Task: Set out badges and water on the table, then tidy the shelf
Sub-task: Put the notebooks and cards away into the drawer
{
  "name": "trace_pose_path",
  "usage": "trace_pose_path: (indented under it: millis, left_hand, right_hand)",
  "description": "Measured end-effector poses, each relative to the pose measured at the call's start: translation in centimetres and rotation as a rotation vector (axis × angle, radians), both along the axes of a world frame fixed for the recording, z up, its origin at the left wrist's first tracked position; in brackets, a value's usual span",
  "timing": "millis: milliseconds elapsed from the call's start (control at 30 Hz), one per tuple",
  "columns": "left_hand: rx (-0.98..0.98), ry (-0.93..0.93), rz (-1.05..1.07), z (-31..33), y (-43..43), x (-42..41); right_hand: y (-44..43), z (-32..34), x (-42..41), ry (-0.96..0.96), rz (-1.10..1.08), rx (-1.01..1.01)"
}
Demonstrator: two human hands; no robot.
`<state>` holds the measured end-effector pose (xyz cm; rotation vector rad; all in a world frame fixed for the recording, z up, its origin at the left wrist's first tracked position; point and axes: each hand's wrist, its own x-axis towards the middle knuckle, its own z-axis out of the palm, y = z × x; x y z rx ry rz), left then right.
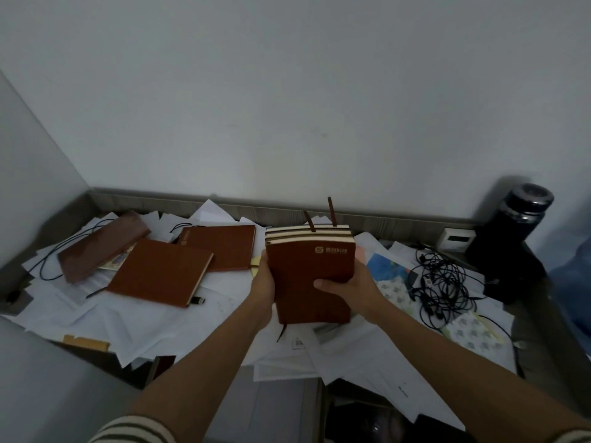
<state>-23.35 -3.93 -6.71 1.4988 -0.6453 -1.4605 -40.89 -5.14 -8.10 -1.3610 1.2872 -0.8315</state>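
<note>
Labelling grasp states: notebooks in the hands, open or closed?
Closed. The stack of notebooks shows its top cover flat, with page edges aligned at the far end; the left hand and right hand grip its sides.

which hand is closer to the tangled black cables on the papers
Right. The right hand, gripping the stack of brown leather notebooks, is just left of the tangled black cables; the left hand grips the stack's far side, further away.
</note>
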Motion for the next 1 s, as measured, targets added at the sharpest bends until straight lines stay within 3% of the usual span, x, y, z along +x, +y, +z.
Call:
trace_pose_path:
  millis: [200, 433, 600, 800, 900, 1000]
  left_hand:
    - [0.01, -0.281, -0.19, 1.8, 0.3, 5.6]
    - [0.031, -0.529, -0.331, -0.7, 4.9, 17.6]
    - [0.068, -0.726, -0.343, -5.4, 9.8, 25.9]
    - [0.24, -0.935, -0.615, -11.6, 15.0, 30.5]
    - [0.323, -0.915, -0.734, -12.5, 16.5, 30.5]
    - [0.363, -0.767, -0.654, -14.3, 17.6, 30.9]
  right_hand:
    - [1.3, 2.8, 2.5, -0.078, 0.005, 0.14]
    - [5.6, 3.4, 8.6, -0.183, 0.166, 0.571]
    - [8.9, 0.8, 14.5, -0.099, 0.242, 0.762]
    - [13.0, -5.5, 18.7, -0.029, 0.381, 0.967]
    - [14.4, -8.0, 19.6, 0.014, 0.355, 1.048]
    - [14.8, -9.6, 20.3, -0.054, 0.181, 1.07]
